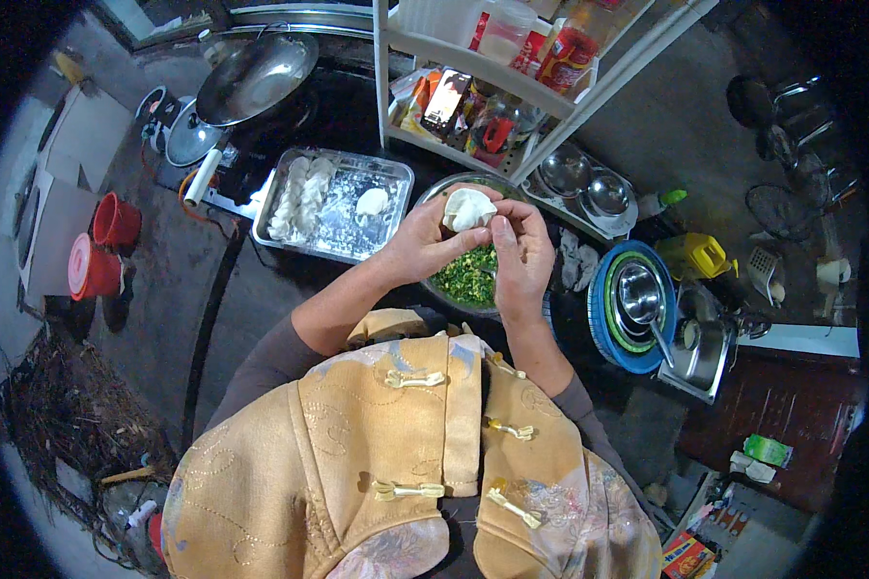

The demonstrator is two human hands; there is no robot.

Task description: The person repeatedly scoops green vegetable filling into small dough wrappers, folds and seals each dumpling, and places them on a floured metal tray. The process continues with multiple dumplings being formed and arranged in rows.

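A white dough dumpling (469,210) is held up between my hands over a bowl of chopped green filling (467,279). My left hand (431,235) grips it from the left, its thumb along the lower edge. The fingertips of my right hand (523,246) touch the dumpling's right edge. Left of the bowl, a metal tray (362,251) dusted with flour carries rows of dumplings (300,199) along its left side. One separate white dough piece (373,202) lies toward the tray's right side. The bowl's rim is partly hidden by my hands.
Beyond the bowl stands a white shelf rack (478,61) with packages and a lit phone (447,98). A wok (261,76) is at the upper left. Metal bowls (565,170), stacked basins (599,311), a yellow jug (695,255) and a sink (702,340) are on the right.
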